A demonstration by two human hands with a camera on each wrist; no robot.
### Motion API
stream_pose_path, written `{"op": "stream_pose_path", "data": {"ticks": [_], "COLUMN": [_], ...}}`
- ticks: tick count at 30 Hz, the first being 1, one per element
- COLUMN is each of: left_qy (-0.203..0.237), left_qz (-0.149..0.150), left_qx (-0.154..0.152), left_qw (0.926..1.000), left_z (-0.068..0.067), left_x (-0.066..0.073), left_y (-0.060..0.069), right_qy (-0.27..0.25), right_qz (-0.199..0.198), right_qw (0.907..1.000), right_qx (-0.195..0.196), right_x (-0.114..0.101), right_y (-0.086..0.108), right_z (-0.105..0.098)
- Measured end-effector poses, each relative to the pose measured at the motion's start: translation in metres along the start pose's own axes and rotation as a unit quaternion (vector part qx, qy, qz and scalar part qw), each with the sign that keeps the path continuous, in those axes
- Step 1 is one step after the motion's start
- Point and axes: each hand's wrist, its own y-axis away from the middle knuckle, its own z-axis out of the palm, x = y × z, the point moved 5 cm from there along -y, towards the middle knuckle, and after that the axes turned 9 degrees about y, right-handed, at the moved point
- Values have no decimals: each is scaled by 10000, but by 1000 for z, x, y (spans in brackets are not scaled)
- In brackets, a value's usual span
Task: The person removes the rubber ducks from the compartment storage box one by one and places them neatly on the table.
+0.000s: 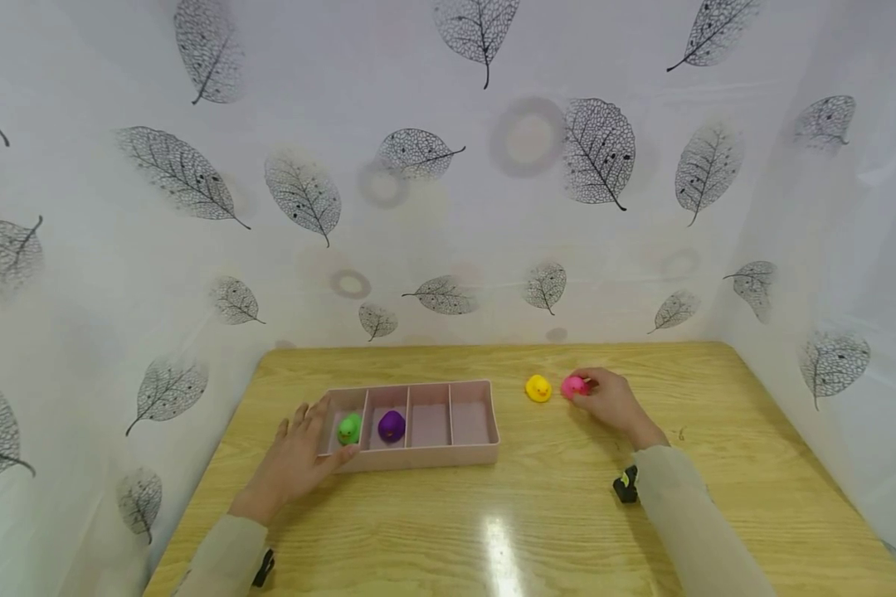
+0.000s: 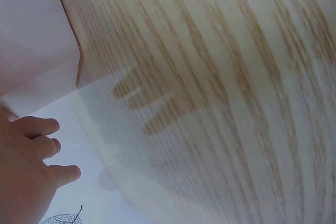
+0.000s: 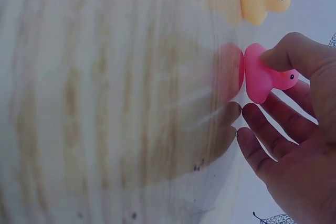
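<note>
My right hand [image 1: 614,404] pinches a pink rubber duck [image 3: 257,80] between thumb and index finger, its other fingers spread. The duck's base touches the table in the right wrist view. Just left of it stands a yellow rubber duck [image 1: 538,389]. My left hand [image 1: 296,452] rests against the left end of a pale pink divided tray [image 1: 433,457], its thumb at the front rim and its fingers stretched past the end. A green rubber duck [image 1: 348,429] sits in the leftmost compartment. A purple rubber duck [image 1: 392,426] occupies the compartment beside it, and the two right compartments hold nothing.
The glossy wood-grain table [image 1: 433,531] reflects the light near its front. A white curtain [image 1: 448,240] with a leaf print hangs behind the table and along both sides. Small black devices are strapped at both wrists.
</note>
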Motion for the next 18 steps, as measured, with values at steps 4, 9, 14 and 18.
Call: {"op": "stream_pose_path", "data": {"ticks": [4, 9, 14, 18], "left_qy": [15, 7, -19, -73], "left_qz": [-5, -2, 36, 46], "left_qx": [-7, 1, 44, 62], "left_qw": [10000, 10000, 10000, 9999], "left_z": [0, 0, -2, -4], "left_x": [0, 0, 2, 3], "left_y": [0, -1, -1, -1], "right_qy": [-55, -71, -28, 27], "right_qz": [-58, -23, 24, 5], "right_qw": [10000, 9999, 10000, 9999], "right_qx": [-28, -82, -81, -109], "right_x": [0, 2, 4, 2], "right_y": [1, 0, 1, 1], "right_z": [0, 1, 1, 0]}}
